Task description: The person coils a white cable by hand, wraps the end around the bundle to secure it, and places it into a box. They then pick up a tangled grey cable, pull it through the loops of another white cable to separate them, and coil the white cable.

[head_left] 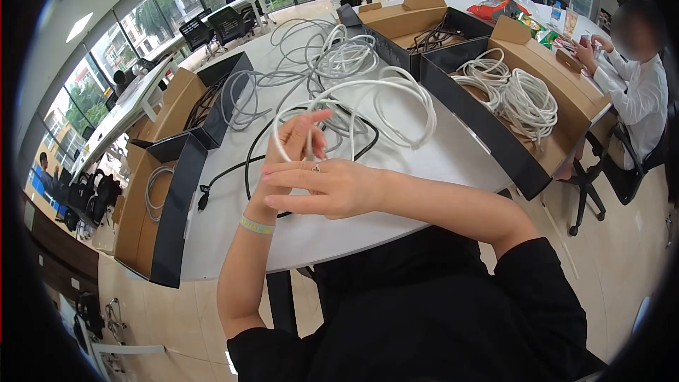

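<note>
My left hand (303, 136) is raised over the table with a loop of white cable (396, 85) running through it and its fingers curled. Across my left wrist lies my right hand (338, 188), a ring on one finger. A strand of the same cable passes down to its fingertips; the thumb side is hidden. From there the loop sweeps right and bends back above the table. Beneath my hands, a black cable (249, 170) with a plug lies on the white table (297, 244). Tangled grey cables (343, 56) spread behind it.
At left, a black box (170, 219) holds a coiled grey cable; another box (225, 95) behind has dark cables. At right, a long box (488, 141) holds white coils (527, 102). A farther box (396, 35) contains black cables. A seated person (636, 92) is at far right.
</note>
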Motion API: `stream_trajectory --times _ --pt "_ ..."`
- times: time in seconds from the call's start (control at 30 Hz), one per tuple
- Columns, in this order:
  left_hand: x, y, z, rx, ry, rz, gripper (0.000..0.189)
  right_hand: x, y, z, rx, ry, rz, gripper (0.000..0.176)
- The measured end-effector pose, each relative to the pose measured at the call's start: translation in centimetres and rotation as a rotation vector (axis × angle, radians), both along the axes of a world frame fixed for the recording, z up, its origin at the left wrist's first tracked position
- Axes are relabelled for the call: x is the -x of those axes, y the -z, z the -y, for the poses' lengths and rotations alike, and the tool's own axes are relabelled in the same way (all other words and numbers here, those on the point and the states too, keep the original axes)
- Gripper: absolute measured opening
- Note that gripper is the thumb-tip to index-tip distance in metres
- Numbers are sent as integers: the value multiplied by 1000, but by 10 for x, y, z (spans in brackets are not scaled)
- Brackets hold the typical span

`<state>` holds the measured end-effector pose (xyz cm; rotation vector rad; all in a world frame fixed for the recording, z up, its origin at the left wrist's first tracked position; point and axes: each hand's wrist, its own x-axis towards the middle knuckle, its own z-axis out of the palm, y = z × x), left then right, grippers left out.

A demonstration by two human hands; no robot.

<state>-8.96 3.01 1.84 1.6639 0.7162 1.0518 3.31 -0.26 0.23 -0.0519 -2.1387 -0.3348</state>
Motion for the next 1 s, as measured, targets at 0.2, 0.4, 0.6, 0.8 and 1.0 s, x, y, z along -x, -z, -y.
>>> stream_trajectory --times 0.2,0.4,0.6,0.8,1.0 --pt "16 3 -11 141 31 441 47 -10 -9 1 131 94 -145 45" --pt "17 3 -14 -18 194 232 67 -24 -22 -9 337 41 -150 39" --pt "12 9 -16 -138 23 197 64 -41 -47 13 344 203 42 34" --pt "9 8 -14 -67 -32 164 52 -129 -49 42 752 402 -599 23" --pt "2 17 -13 -121 -52 -51 55 -139 -3 11 1261 377 -470 22"
